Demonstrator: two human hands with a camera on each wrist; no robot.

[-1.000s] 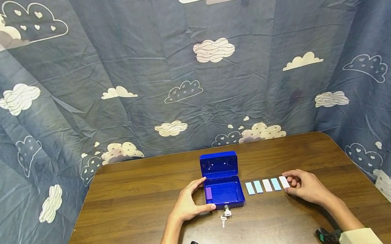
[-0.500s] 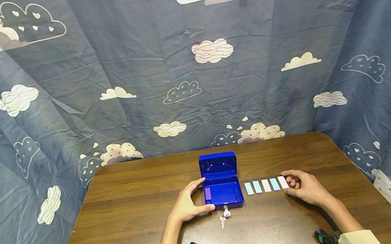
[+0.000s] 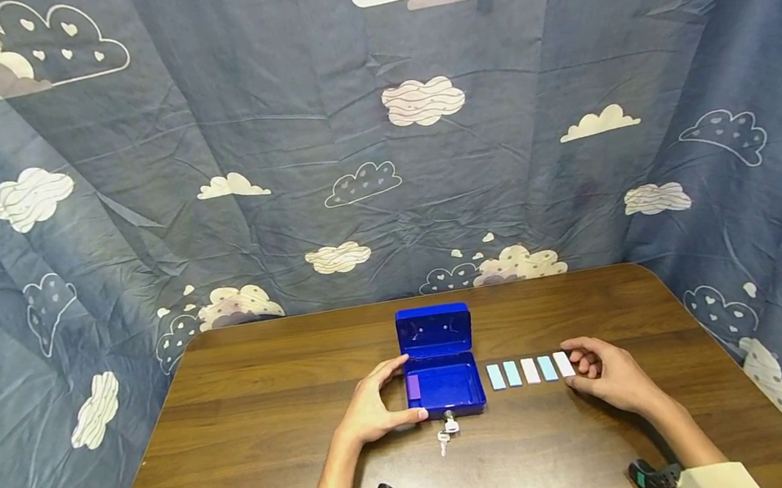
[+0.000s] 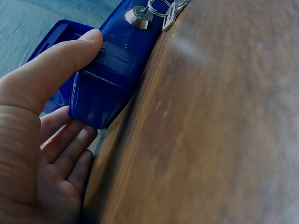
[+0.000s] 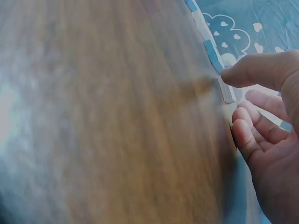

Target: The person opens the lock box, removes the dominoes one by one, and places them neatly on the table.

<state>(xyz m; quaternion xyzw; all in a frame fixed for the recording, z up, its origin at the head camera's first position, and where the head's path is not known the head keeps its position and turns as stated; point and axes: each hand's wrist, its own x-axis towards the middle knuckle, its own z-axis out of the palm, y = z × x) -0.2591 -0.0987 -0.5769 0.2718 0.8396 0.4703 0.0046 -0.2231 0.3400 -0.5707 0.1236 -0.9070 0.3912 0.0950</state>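
Observation:
A blue metal cash box (image 3: 454, 388) stands on the table with its lid (image 3: 432, 315) raised at the back. My left hand (image 3: 369, 412) grips its left side, thumb on the front corner and forefinger at the back corner. Inside, against the left wall, lies a purple rectangular block (image 3: 414, 387). Keys (image 3: 444, 443) hang from the lock (image 4: 140, 17) at the box's front. To the right, my right hand (image 3: 611, 377) holds a white rectangular block (image 3: 564, 364) between thumb and forefinger, at the right end of a row. The other right fingers are curled.
The row runs leftward toward the box: a blue block (image 3: 547, 368), a whitish block (image 3: 530, 371), then light blue blocks (image 3: 512, 373). All lie on the brown wooden table (image 3: 265, 364). A cloud-print curtain (image 3: 312, 121) hangs behind the table and at its sides.

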